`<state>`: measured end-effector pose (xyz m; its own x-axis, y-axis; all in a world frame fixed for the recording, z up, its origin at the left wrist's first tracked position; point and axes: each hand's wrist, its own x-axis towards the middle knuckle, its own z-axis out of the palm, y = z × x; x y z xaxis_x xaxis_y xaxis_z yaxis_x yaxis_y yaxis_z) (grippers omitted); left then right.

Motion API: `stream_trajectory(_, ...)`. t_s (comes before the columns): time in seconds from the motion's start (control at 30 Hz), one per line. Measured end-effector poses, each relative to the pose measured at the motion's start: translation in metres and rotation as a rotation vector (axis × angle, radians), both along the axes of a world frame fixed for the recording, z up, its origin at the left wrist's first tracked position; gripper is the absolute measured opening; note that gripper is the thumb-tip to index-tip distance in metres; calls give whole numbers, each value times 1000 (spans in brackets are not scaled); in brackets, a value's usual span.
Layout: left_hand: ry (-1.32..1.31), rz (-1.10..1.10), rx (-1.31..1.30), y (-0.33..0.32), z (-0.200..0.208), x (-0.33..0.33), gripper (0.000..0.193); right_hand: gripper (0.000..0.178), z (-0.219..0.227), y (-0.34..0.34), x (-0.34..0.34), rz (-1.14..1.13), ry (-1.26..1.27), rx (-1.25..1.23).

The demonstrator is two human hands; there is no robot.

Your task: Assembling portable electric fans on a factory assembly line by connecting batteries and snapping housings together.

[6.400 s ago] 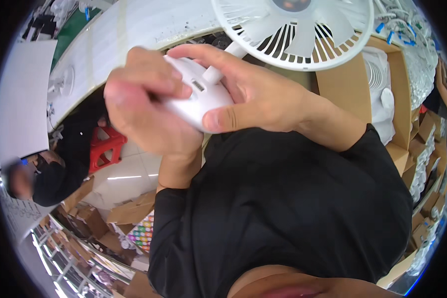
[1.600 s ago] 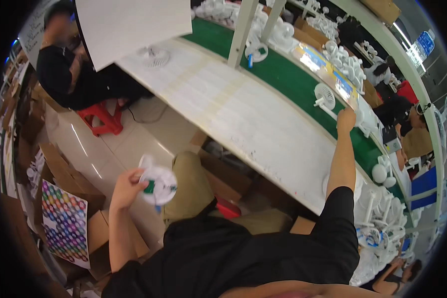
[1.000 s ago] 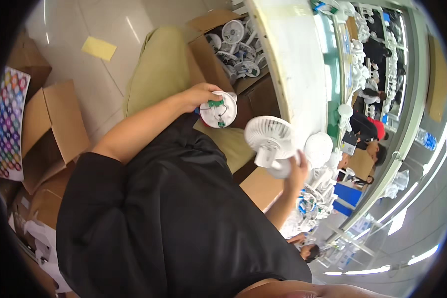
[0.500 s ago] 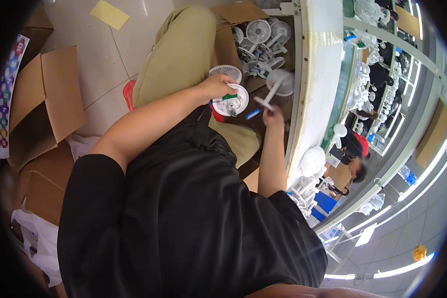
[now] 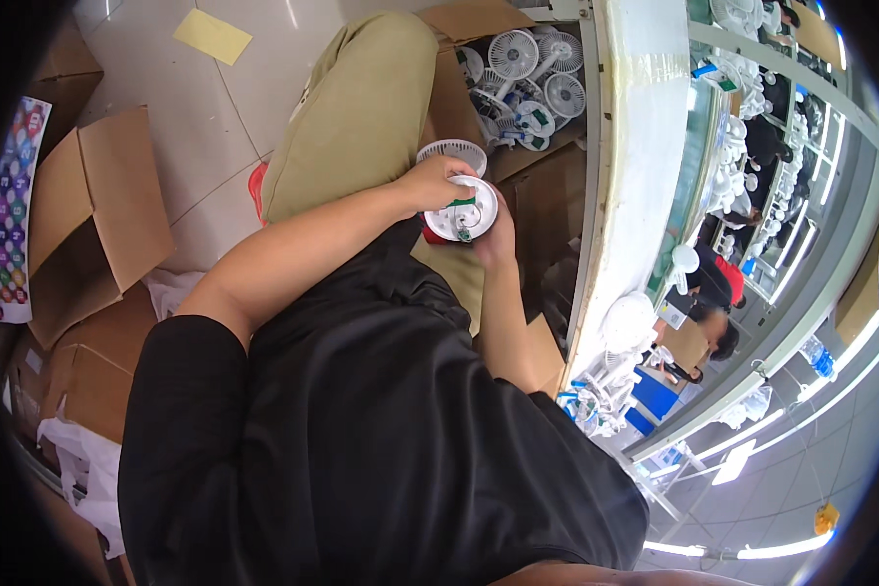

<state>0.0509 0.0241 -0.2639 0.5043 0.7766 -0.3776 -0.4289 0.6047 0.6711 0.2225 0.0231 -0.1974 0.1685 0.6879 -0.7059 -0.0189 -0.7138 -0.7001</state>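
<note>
A small white desk fan is in both my hands over my lap. Its round base (image 5: 446, 223) faces up with the underside uncovered, showing a green circuit board and thin wires. The grille of a fan head (image 5: 467, 150) shows just beyond my fingers. My left hand (image 5: 435, 184) grips the left edge of the base, fingers at the green board. My right hand (image 5: 500, 234) is closed round the base's right edge, its fingertips partly hidden behind it. Something red, partly covered, lies under the base.
An open cardboard box (image 5: 456, 103) at the far right holds several white fans (image 5: 514, 55). A white bench edge (image 5: 620, 127) runs along my right. Opened cardboard boxes (image 5: 117, 195) and a white plastic bag (image 5: 78, 469) lie left. Yellow paper (image 5: 213, 36) lies on the tiled floor.
My right hand has let go of another fan with a blue piece, over by the box, and moved left to grip the base. My left hand has kept its hold.
</note>
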Motion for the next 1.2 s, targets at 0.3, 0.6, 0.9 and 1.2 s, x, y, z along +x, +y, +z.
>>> stream_trajectory(0.3, 26, 47, 96, 8, -9, -14, 30, 38, -11, -23, 1, 174, -13, 273)
stream_trajectory(0.6, -4, 167, -121, 7, -17, -42, 17, 37, -44, 58, 49, -264, 72, 351)
stream_trajectory(0.9, -25, 70, -84, 6, -13, -37, 13, 43, -102, 119, 23, -198, -23, 197)
stream_trajectory(1.2, 419, -281, 165, 32, -26, -14, 20, 41, -108, 34, 45, 27, -119, -36)
